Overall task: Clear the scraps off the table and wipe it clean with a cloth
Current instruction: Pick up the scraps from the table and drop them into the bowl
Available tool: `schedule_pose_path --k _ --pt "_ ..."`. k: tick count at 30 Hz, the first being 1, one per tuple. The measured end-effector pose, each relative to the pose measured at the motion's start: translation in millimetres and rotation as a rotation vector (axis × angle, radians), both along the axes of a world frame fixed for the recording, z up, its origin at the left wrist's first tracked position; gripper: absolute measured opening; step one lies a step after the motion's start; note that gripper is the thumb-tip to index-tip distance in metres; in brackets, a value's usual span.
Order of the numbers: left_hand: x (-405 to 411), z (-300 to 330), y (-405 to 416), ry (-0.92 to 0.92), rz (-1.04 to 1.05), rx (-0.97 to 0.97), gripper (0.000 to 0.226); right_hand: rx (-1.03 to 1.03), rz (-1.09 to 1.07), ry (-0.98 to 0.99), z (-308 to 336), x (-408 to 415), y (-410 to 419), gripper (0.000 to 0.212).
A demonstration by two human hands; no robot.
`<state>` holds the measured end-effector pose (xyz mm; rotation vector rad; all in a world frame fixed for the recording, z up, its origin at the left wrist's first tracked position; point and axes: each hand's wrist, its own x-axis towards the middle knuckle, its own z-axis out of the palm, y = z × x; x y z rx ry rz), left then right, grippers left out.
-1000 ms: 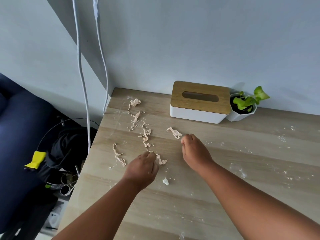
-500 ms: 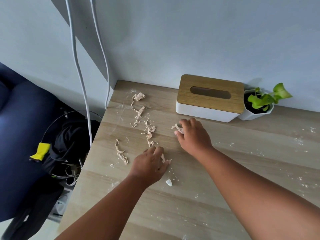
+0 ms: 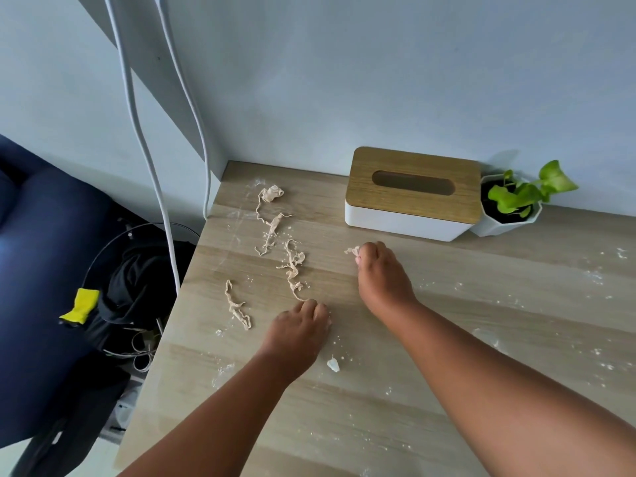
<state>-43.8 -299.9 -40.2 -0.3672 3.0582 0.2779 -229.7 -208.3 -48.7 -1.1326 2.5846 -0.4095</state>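
Reaching across the pale wood-grain table (image 3: 447,339), both bare hands worked among the scraps. The right hand (image 3: 380,277) lay knuckles-up in front of the tissue box, fingers curled together and pinching a small beige crumpled scrap (image 3: 351,250) that stuck out past the fingertips on the left. The left hand (image 3: 297,330) sat nearer the table's front, fingers bunched and curled down onto the near end of a long twisted beige strip (image 3: 293,270); whether the strip was actually gripped or only touched could not be told.

Other scraps lay loose on the left part of the table: a short wavy beige strip (image 3: 236,306) just left of the left hand, and a longer thin beige strip with a balled end (image 3: 270,215) toward the back corner. A small white crumb (image 3: 333,365) lay just right of the left wrist. Fine white specks were scattered over the surface, thicker toward the right side.

Against the wall stood a white rectangular tissue box with a slotted wooden lid (image 3: 411,197), and just beside it on the right a white faceted pot with a green leafy plant (image 3: 512,208). Two white cables (image 3: 144,142) hung down the wall beyond the left edge of the table. A yellow item (image 3: 81,305) showed below on dark clutter.
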Motion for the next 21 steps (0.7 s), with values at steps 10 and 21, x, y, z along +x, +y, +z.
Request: schedule_pose_path --k 10,21 --pt "12.1 5.1 -9.6 -0.129 0.054 0.178 0.024 -0.095 -0.017 -0.143 17.3 21.7 28.0 0.017" --pt "42.5 39.9 -26.4 -0.016 0.165 0.270 0.020 -0.076 -0.033 -0.143 23.8 56.0 61.0 0.031"
